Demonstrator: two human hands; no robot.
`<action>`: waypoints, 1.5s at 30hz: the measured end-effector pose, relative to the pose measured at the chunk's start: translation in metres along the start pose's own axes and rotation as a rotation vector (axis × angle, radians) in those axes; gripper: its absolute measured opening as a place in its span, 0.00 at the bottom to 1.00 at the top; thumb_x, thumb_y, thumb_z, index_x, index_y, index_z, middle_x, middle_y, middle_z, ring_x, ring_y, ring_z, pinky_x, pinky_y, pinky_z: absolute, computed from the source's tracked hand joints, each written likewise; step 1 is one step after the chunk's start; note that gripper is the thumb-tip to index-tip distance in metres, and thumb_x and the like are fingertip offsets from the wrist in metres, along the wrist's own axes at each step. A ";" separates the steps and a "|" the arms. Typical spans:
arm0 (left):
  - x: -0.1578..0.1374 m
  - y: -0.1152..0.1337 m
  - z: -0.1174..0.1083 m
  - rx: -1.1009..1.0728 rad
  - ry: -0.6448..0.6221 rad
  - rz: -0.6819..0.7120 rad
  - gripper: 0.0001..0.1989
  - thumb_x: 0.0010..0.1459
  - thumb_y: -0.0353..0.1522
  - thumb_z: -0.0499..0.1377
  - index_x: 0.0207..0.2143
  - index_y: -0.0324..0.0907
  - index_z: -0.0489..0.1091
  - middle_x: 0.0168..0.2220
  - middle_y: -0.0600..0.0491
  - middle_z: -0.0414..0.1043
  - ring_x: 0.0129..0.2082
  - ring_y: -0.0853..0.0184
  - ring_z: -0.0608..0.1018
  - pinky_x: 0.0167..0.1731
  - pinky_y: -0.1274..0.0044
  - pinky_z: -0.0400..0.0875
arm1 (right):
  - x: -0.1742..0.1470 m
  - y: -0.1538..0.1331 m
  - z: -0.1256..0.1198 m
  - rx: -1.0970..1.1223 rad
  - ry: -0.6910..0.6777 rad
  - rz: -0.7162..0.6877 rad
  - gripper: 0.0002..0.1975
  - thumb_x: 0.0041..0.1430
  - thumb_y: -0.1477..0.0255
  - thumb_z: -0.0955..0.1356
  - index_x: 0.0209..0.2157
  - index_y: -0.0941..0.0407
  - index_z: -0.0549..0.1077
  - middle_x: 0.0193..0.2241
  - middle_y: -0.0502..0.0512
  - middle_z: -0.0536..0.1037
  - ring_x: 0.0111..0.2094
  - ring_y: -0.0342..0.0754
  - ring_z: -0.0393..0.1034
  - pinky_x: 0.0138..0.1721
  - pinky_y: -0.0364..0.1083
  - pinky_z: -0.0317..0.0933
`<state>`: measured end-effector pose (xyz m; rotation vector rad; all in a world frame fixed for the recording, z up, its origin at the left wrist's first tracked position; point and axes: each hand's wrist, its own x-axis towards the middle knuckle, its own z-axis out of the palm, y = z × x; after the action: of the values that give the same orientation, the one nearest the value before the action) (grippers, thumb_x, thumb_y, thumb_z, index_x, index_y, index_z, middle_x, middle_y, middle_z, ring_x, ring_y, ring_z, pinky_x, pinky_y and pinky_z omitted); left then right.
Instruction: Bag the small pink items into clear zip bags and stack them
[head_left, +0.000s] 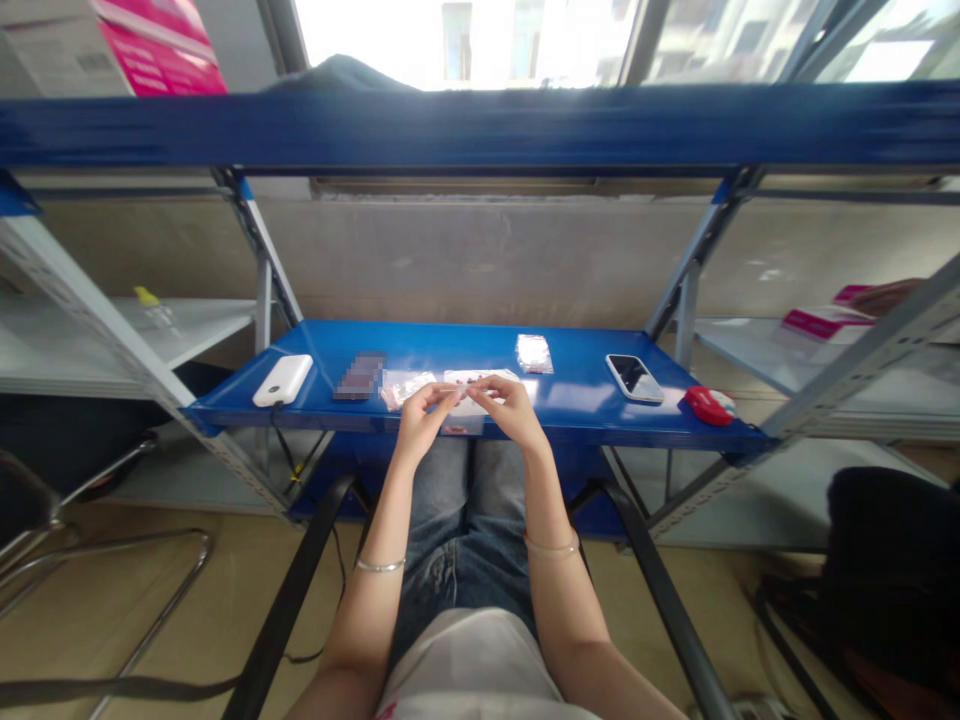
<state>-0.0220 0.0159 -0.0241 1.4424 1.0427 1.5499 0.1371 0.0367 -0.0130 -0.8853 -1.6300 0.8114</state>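
Observation:
Over the front edge of the blue shelf, my left hand (425, 420) and my right hand (512, 408) meet with fingertips pinched close together. Between them is what looks like a small clear plastic bag (454, 428), hanging down with something small and reddish in it. Its upper edge is hidden by the fingers. Just behind my fingers lies a white sheet (452, 376) with small dark red bits. Left of it, near my left hand, are clear packets (405, 388) with pale contents. Another clear packet (534, 354) rests farther back on the right.
On the blue shelf (465, 342) lie a white power bank (283, 380) with a cable, a blurred dark item (360, 377), a phone (634, 378) and a red object (709, 405). An upper blue beam (480, 130) crosses ahead. Chair armrests (300, 590) flank me.

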 end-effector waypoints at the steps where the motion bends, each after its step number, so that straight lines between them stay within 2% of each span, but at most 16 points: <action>1: 0.000 -0.001 -0.001 -0.005 0.006 -0.003 0.14 0.50 0.40 0.63 0.34 0.39 0.73 0.33 0.49 0.79 0.35 0.63 0.80 0.39 0.74 0.72 | 0.000 0.001 -0.001 0.007 0.002 0.005 0.12 0.51 0.62 0.70 0.30 0.57 0.76 0.33 0.55 0.79 0.38 0.49 0.72 0.39 0.47 0.61; 9: 0.001 0.004 0.002 0.081 -0.001 0.050 0.12 0.50 0.40 0.63 0.29 0.39 0.73 0.28 0.52 0.77 0.32 0.65 0.78 0.36 0.75 0.72 | 0.001 0.002 -0.002 0.035 -0.034 -0.006 0.12 0.51 0.61 0.70 0.30 0.56 0.77 0.33 0.55 0.79 0.38 0.49 0.71 0.37 0.46 0.61; 13: -0.001 0.008 0.006 0.082 0.012 0.059 0.13 0.51 0.41 0.62 0.29 0.39 0.73 0.29 0.52 0.76 0.31 0.65 0.78 0.33 0.75 0.73 | 0.001 0.003 -0.002 0.017 -0.026 -0.038 0.11 0.50 0.62 0.71 0.29 0.57 0.76 0.32 0.55 0.79 0.37 0.49 0.72 0.38 0.47 0.62; 16: 0.000 0.005 0.006 0.119 0.002 0.093 0.12 0.51 0.40 0.62 0.29 0.39 0.73 0.29 0.51 0.76 0.33 0.65 0.78 0.35 0.75 0.72 | 0.002 0.005 -0.003 0.010 -0.034 -0.041 0.11 0.49 0.62 0.71 0.29 0.56 0.77 0.32 0.56 0.79 0.37 0.50 0.72 0.39 0.47 0.63; 20: 0.002 0.000 0.004 0.180 0.040 0.132 0.10 0.51 0.38 0.62 0.28 0.39 0.74 0.30 0.51 0.77 0.33 0.65 0.78 0.38 0.75 0.70 | 0.002 0.008 -0.005 0.084 -0.117 0.016 0.14 0.51 0.60 0.70 0.31 0.57 0.78 0.31 0.56 0.81 0.36 0.51 0.74 0.40 0.48 0.65; 23: 0.003 -0.001 0.003 0.209 0.078 0.117 0.11 0.50 0.39 0.62 0.27 0.40 0.75 0.27 0.52 0.77 0.31 0.65 0.78 0.35 0.76 0.70 | 0.002 0.009 -0.007 0.177 -0.199 0.058 0.16 0.51 0.58 0.70 0.34 0.57 0.79 0.31 0.56 0.81 0.36 0.51 0.75 0.45 0.50 0.65; 27: 0.004 -0.003 0.002 0.199 0.079 0.066 0.11 0.49 0.40 0.63 0.27 0.40 0.77 0.23 0.53 0.76 0.27 0.65 0.77 0.31 0.77 0.70 | 0.000 0.010 -0.010 0.255 -0.219 0.123 0.18 0.50 0.59 0.70 0.38 0.58 0.78 0.33 0.56 0.81 0.38 0.51 0.76 0.46 0.51 0.66; 30: 0.005 -0.008 0.000 0.127 0.138 0.035 0.13 0.48 0.41 0.64 0.29 0.40 0.77 0.24 0.53 0.77 0.27 0.65 0.78 0.31 0.76 0.70 | -0.002 0.012 -0.012 0.267 -0.299 0.176 0.19 0.48 0.61 0.72 0.40 0.58 0.77 0.34 0.57 0.81 0.37 0.51 0.76 0.44 0.51 0.68; 33: 0.007 -0.013 0.001 0.033 0.223 0.004 0.15 0.47 0.42 0.64 0.30 0.39 0.76 0.28 0.51 0.78 0.26 0.65 0.78 0.31 0.76 0.71 | -0.002 0.015 -0.013 0.239 -0.324 0.199 0.16 0.44 0.62 0.73 0.33 0.59 0.76 0.29 0.56 0.81 0.34 0.51 0.77 0.38 0.49 0.69; 36: 0.012 -0.012 0.008 -0.049 0.192 -0.024 0.18 0.49 0.44 0.63 0.34 0.38 0.74 0.32 0.49 0.78 0.27 0.66 0.78 0.32 0.75 0.72 | 0.000 0.020 -0.013 0.221 -0.226 0.187 0.15 0.44 0.62 0.72 0.30 0.59 0.75 0.26 0.55 0.80 0.29 0.49 0.76 0.32 0.47 0.69; 39: 0.026 -0.010 0.028 -0.077 0.105 -0.058 0.22 0.54 0.44 0.59 0.48 0.41 0.67 0.37 0.48 0.78 0.31 0.67 0.79 0.34 0.76 0.72 | 0.005 0.028 -0.019 0.150 -0.053 0.171 0.15 0.47 0.63 0.70 0.33 0.59 0.74 0.28 0.55 0.79 0.27 0.47 0.74 0.28 0.44 0.67; 42: 0.050 -0.015 0.060 -0.016 0.009 -0.051 0.28 0.56 0.39 0.59 0.57 0.44 0.57 0.47 0.45 0.74 0.41 0.64 0.77 0.37 0.75 0.72 | 0.018 0.043 -0.038 0.037 0.147 0.172 0.17 0.49 0.66 0.67 0.40 0.59 0.73 0.30 0.55 0.79 0.28 0.46 0.73 0.27 0.43 0.65; 45: 0.077 -0.026 0.099 0.080 -0.112 -0.040 0.31 0.54 0.31 0.59 0.60 0.40 0.53 0.54 0.39 0.66 0.48 0.60 0.74 0.44 0.70 0.70 | 0.041 0.061 -0.065 -0.129 0.328 0.214 0.21 0.47 0.73 0.63 0.45 0.62 0.70 0.34 0.59 0.78 0.32 0.49 0.73 0.32 0.46 0.66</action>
<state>0.0709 0.1036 -0.0169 1.5344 1.0706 1.3966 0.2028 0.1068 -0.0328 -1.2313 -1.3244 0.6685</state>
